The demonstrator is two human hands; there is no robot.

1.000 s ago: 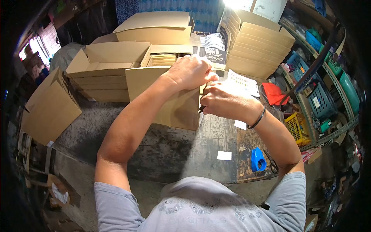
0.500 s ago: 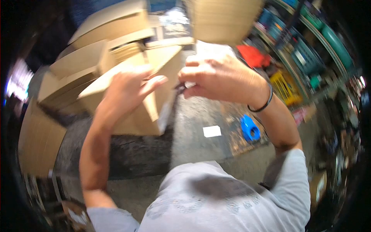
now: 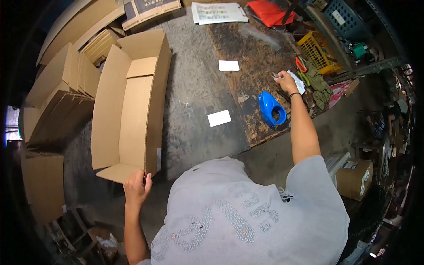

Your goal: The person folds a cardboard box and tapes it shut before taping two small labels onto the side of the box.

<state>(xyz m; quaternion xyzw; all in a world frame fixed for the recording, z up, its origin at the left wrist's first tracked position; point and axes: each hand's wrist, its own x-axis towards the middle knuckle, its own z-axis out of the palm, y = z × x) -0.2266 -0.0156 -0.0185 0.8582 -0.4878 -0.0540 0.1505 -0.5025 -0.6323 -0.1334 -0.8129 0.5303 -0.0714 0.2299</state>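
Observation:
A long, open cardboard box (image 3: 134, 106) lies on the dark worktable with its opening facing up. My left hand (image 3: 137, 187) is closed on the near end of this box, thumb against its lower corner. Over at the table's right side, my right hand (image 3: 287, 83) is closed around a small, thin metal tool (image 3: 277, 76) whose tip points left; its exact kind is too small to make out. Just below that hand sits a blue plastic part (image 3: 269, 108) with a round hole. A crumpled white paper (image 3: 297, 81) is beside my right hand.
Two white cards (image 3: 219, 118) lie on the table (image 3: 192, 84). Folded cardboard boxes (image 3: 62, 101) crowd the left. Orange-handled pliers (image 3: 300, 64), a green cloth (image 3: 319, 84), a yellow basket (image 3: 318, 53) and a red bag (image 3: 269, 13) line the right. Printed sheets (image 3: 219, 13) lie at the back.
My hands have moved apart: the left down to the box's near end, the right out to the table's right side. The box now lies open side up, and more of the table shows.

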